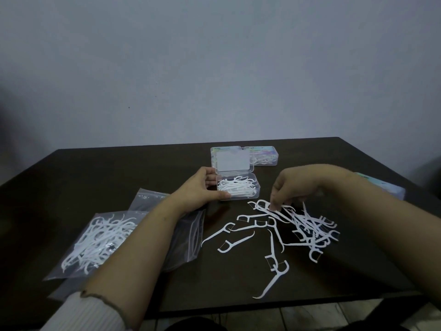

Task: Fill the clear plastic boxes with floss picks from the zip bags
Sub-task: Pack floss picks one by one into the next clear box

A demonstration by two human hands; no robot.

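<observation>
From my head camera, my left grip (202, 187) curls round the left end of the open clear box (238, 189), thumb on its near edge, fingers at its far corner by the raised lid (232, 160). White picks already lie inside the box. Just right of the box, my right grip (285, 187) pinches one floss pick from the loose pile (307, 225), which spreads nearer to me and to the right of the box. Behind the box stands a second clear box (263, 156), closed, near the counter's (95, 168) far edge. Left of the box, under my forearm, lie the zip bags (100, 237), one full of picks. Bare dark counter lies left of the box, beyond the bags.
</observation>
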